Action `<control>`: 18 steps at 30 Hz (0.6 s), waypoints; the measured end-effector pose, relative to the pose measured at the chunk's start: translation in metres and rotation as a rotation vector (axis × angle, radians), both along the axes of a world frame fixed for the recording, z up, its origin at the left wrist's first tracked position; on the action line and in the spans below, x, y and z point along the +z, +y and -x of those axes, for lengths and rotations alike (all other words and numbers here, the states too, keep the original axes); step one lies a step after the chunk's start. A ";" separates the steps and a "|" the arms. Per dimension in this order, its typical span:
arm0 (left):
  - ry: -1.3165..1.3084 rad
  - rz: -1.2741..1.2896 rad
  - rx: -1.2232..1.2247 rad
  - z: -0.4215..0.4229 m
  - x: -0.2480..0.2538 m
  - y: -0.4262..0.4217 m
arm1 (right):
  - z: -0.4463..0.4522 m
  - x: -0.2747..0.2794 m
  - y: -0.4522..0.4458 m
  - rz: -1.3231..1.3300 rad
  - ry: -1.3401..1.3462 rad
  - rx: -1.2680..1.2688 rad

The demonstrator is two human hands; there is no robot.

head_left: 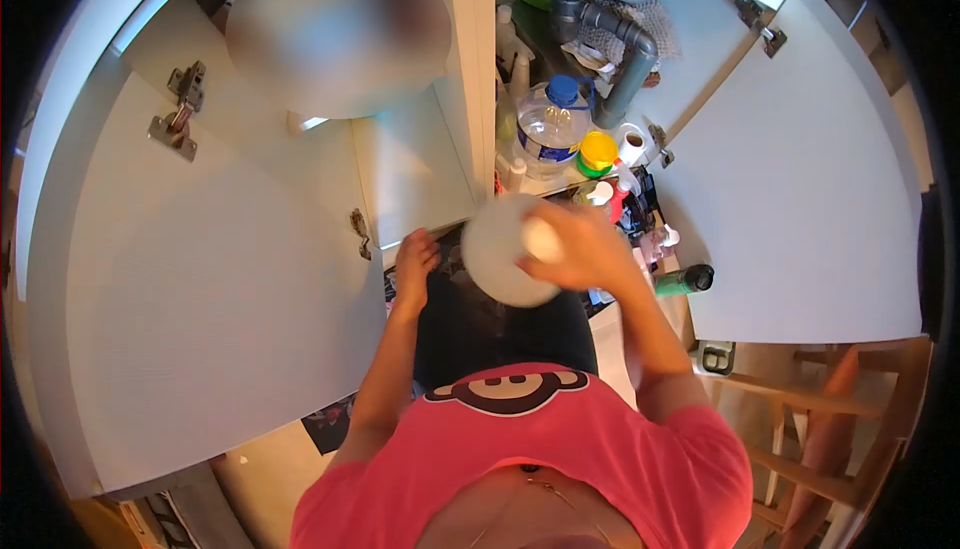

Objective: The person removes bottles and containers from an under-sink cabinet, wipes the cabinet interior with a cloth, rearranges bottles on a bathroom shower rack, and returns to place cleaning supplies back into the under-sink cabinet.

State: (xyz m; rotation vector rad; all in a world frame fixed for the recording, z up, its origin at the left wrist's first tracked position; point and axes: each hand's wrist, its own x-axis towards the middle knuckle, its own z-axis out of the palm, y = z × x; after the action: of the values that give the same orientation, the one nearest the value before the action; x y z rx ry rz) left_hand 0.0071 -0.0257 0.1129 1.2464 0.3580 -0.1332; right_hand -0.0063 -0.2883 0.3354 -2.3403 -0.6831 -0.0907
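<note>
My right hand [580, 249] is closed on a pale rounded knob or object, blurred by motion, at the right part of a round whitish disc [492, 254] that looks like a lid. The disc hangs above my lap. To its left, my left hand [416, 257] is raised with its fingers partly curled and nothing visible in it. Just beyond both hands are two open cabinet compartments; the left one shows a bare pale shelf [415, 184].
Open doors stand at left [230, 319] and right [810, 179]. The right compartment holds a large bottle with a blue cap [553, 129], a yellow-lidded tub [598, 152], a paper roll [631, 144] and grey pipes [628, 84]. A green can [684, 281] and wooden chair [800, 399] are at right.
</note>
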 end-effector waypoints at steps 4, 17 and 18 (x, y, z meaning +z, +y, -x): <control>0.128 0.015 0.374 0.005 0.000 0.022 | -0.082 -0.051 0.085 -0.024 0.058 0.110; -0.117 0.970 0.297 -0.148 0.017 0.029 | -0.154 -0.029 0.122 0.023 -0.626 0.228; -0.146 0.589 0.204 -0.163 0.017 0.035 | -0.148 -0.009 0.112 0.053 -0.714 0.224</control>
State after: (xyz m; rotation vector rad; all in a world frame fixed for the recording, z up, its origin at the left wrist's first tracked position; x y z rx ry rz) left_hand 0.1698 0.0096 0.1304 0.6284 0.2885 0.0293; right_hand 0.1415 -0.1766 0.3267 -2.2426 -1.2912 -0.8400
